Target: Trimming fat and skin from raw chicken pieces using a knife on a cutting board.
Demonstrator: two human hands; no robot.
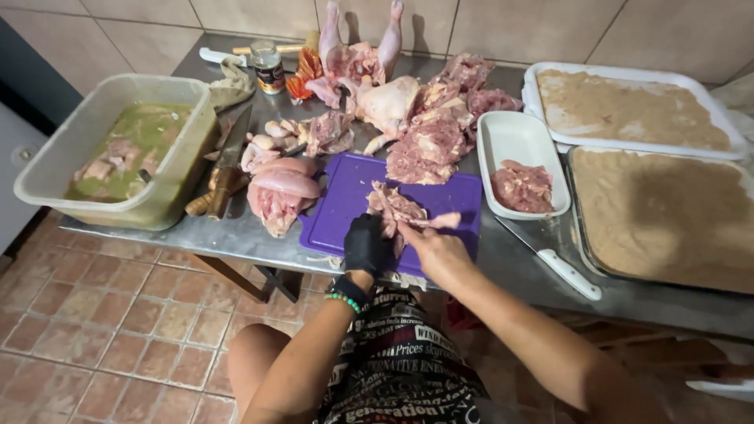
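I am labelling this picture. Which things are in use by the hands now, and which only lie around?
In use: left hand in black glove, right hand, chicken piece, purple cutting board.

Lying about: white-handled knife, cleaver, marinade tub, jar, crumb trays.

A grey stainless-steel desk (510,271) stands against a far wall of large beige tiles (503,27); worn reddish-brown square floor tiles (102,330) lie near left.

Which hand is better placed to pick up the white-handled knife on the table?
The right hand, probably. The knife lies to the right of the purple cutting board, on that hand's side. The gloved left hand is farther away, and both hands hold the chicken piece.
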